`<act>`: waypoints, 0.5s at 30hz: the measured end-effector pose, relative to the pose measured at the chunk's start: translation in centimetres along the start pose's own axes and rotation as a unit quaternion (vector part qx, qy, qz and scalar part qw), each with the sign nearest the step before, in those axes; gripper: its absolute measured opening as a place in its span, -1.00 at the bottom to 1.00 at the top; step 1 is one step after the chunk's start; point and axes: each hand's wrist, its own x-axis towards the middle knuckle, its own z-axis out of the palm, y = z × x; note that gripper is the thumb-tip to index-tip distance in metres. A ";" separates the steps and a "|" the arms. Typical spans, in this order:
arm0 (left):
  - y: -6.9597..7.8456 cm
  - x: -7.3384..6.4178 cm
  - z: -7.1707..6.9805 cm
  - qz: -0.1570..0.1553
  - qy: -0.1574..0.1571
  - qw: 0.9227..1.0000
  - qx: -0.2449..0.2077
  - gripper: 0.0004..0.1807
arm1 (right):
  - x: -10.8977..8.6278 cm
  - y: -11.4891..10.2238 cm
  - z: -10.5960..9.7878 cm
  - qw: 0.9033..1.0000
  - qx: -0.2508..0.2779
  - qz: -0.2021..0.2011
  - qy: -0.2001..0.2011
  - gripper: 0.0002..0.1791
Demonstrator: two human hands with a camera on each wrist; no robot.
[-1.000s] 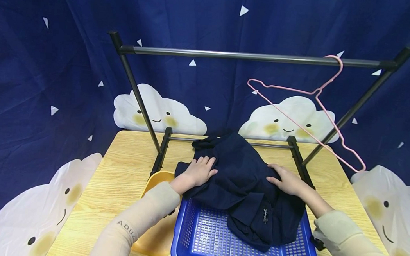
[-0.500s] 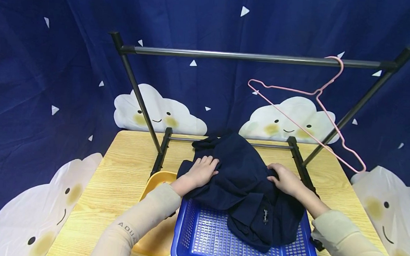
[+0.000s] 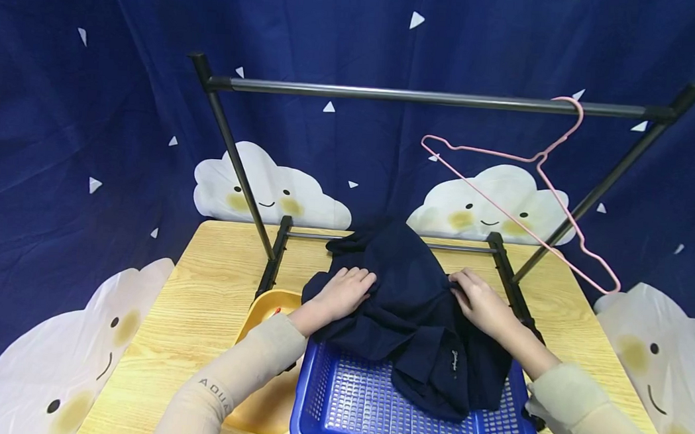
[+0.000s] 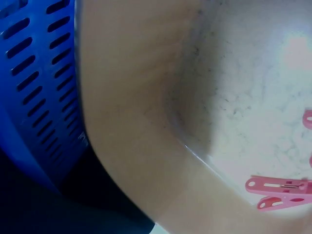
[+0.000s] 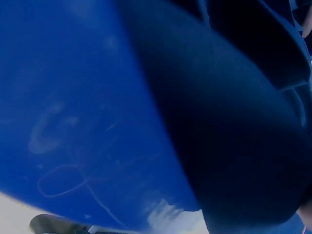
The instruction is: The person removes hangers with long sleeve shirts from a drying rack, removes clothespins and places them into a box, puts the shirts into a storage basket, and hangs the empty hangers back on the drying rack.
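A dark navy garment (image 3: pixel 407 267) with small white lettering lies crumpled over the back and right of a blue perforated basket (image 3: pixel 307 394). My left hand (image 3: pixel 343 293) grips a fold of the cloth on its left side, fingers bent into the fabric. On the right side, my right hand (image 3: pixel 482 305) pinches the cloth between thumb and fingers. In the right wrist view, the navy cloth (image 5: pixel 234 122) hangs beside the basket's smooth blue wall (image 5: pixel 73 107). The left wrist view shows the basket's slotted side (image 4: pixel 39 87) and dark cloth below it.
A yellow basin (image 3: pixel 258 411) stands left of the basket, partly under the left forearm; pink clothespins (image 4: pixel 280 187) lie inside it. A black rack (image 3: pixel 391 95) spans the wooden table (image 3: pixel 153 364). One pink hanger (image 3: pixel 495 153) hangs from its bar at the right.
My left hand has shifted slightly right, its fingers bending into the cloth. My right hand has moved slightly left and now pinches the cloth. The garment's lower part has shifted a little.
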 end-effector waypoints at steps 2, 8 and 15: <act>0.0 0.0 -0.1 0.009 0.012 1.000 0.000 -0.77 | 0.1 -0.3 -0.1 1.000 -0.001 -0.013 0.022 -0.75; 0.0 0.1 -0.6 0.031 0.059 0.998 -0.007 -0.82 | 0.4 -1.4 -0.7 0.997 0.003 -0.038 0.069 -0.72; 0.4 0.2 -1.8 0.056 0.164 0.985 -0.012 -0.77 | 1.1 -3.1 -2.0 0.986 0.014 -0.058 0.152 -0.84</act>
